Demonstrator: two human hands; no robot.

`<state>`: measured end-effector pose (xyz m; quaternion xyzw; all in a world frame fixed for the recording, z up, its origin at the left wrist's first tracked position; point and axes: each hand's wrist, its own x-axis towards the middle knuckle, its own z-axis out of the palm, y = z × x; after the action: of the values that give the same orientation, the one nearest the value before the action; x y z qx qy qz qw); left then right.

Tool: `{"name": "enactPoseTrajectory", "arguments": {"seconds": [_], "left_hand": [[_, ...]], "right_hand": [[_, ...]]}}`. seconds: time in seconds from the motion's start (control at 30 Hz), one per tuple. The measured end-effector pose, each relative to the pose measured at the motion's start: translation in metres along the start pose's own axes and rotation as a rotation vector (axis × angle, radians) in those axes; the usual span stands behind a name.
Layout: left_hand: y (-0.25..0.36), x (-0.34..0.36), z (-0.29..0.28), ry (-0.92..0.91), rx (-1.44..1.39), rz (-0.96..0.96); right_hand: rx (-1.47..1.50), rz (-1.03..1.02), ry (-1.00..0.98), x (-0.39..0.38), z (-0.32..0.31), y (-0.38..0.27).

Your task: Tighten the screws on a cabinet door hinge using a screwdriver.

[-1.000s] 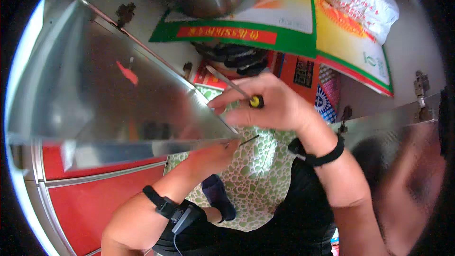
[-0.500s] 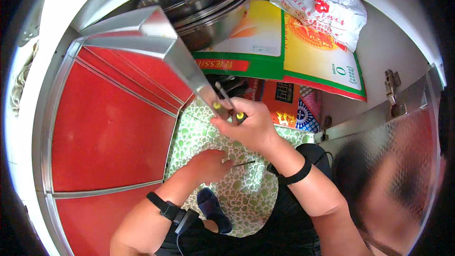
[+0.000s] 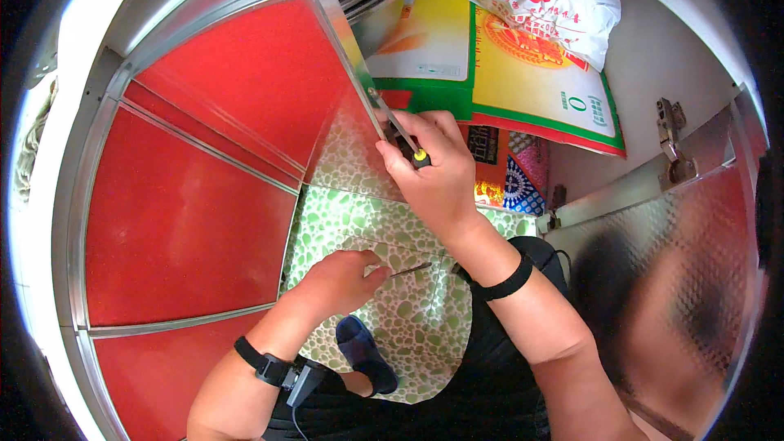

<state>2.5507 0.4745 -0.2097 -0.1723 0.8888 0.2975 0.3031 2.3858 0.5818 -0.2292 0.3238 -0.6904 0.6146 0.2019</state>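
A screwdriver (image 3: 404, 134) with a black-and-yellow handle is pointing up-left at upper centre, its shaft overlapping the silver edge of a glossy door panel (image 3: 245, 73). A slender dark rod (image 3: 412, 269) is projecting near-horizontally below centre.

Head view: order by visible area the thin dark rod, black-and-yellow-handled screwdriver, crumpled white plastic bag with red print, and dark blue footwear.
Largest to smallest:
1. Bag
2. Footwear
3. Screwdriver, partly covered by right hand
4. Rod, partly covered by left hand

Red characters stood on the white plastic bag (image 3: 543, 0); green lettering – with an oval sign – lined the printed cardboard's (image 3: 531, 86) right edge; a black lettered panel marked the orange packet (image 3: 490, 173).
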Motion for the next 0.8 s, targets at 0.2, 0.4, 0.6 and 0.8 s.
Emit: {"name": "enactPoseTrajectory", "arguments": {"seconds": [0.2, 0.4, 0.6, 0.8], "left_hand": [[-0.006, 0.005, 0.005, 0.093, 0.078, 0.099], [-0.005, 0.004, 0.002, 0.039, 0.036, 0.093], [-0.002, 0.002, -0.002, 0.011, 0.014, 0.059], [-0.006, 0.002, 0.000, 0.013, 0.019, 0.064]], "right_hand": [[0.017, 0.050, 0.055, -0.003, 0.003, 0.008], [-0.063, 0.122, 0.020, -0.010, 0.008, 0.013], [-0.002, 0.322, -0.088, -0.017, 0.001, 0.011], [-0.027, 0.295, -0.106, -0.020, 0.004, 0.021]]}}
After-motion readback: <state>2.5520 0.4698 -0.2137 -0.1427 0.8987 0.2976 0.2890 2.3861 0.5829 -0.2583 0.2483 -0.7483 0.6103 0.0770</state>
